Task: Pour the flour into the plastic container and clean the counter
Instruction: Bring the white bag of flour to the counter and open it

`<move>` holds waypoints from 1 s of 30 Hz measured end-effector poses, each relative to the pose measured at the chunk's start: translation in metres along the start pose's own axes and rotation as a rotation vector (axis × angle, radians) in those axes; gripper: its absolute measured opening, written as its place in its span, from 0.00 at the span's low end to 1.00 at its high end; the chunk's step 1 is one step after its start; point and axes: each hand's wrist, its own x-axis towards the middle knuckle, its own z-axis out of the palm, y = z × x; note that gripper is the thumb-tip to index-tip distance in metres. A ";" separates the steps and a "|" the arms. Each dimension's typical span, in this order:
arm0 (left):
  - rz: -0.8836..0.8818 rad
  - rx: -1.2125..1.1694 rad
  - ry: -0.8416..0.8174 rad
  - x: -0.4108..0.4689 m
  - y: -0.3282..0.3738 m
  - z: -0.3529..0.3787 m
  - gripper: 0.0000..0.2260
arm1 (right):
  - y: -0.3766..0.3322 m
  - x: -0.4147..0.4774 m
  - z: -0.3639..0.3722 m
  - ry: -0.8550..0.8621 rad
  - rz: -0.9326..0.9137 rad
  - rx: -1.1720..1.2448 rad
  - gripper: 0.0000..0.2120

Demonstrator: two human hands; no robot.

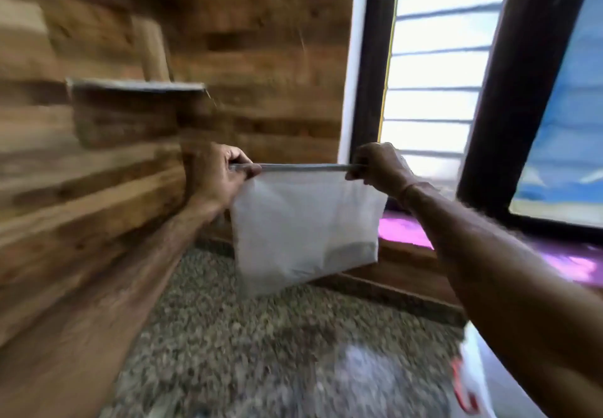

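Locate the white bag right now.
Head view, centre: the white bag hangs over the speckled counter, top edge held by left hand and right hand, before the wooden wall.

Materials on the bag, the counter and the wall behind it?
Plastic bag: thin, milky translucent film; it hangs limp below the top edge stretched between left hand and right hand. Counter: speckled grey-brown stone or pebble-like aggregate, matte; blur leaves it open. Wall: brown wood planks or wood-look panelling, with grain and plank bands.

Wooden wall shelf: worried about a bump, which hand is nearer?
Left. The left hand grips the bag below-right of the shelf; the right hand grips its other top corner, by the window.
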 end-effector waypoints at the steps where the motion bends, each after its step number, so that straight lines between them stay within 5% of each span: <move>1: -0.014 -0.005 -0.022 -0.022 -0.001 0.011 0.07 | 0.010 -0.020 0.008 -0.040 0.003 -0.007 0.17; 6: -0.084 0.094 -0.155 -0.131 -0.008 0.045 0.08 | 0.054 -0.109 0.050 -0.158 0.046 0.005 0.13; 9: -0.154 0.176 -0.193 -0.193 -0.003 0.057 0.09 | 0.077 -0.144 0.083 -0.240 0.084 0.015 0.24; 16: -0.297 0.220 -0.335 -0.305 -0.018 0.081 0.07 | 0.104 -0.217 0.155 -0.429 0.134 -0.036 0.10; 26: -0.302 0.147 -0.470 -0.307 -0.027 0.039 0.12 | 0.101 -0.243 0.177 -0.241 0.089 0.043 0.20; 30: -0.309 0.077 -0.465 -0.282 -0.025 0.019 0.09 | 0.059 -0.262 0.174 -0.278 -0.070 0.130 0.08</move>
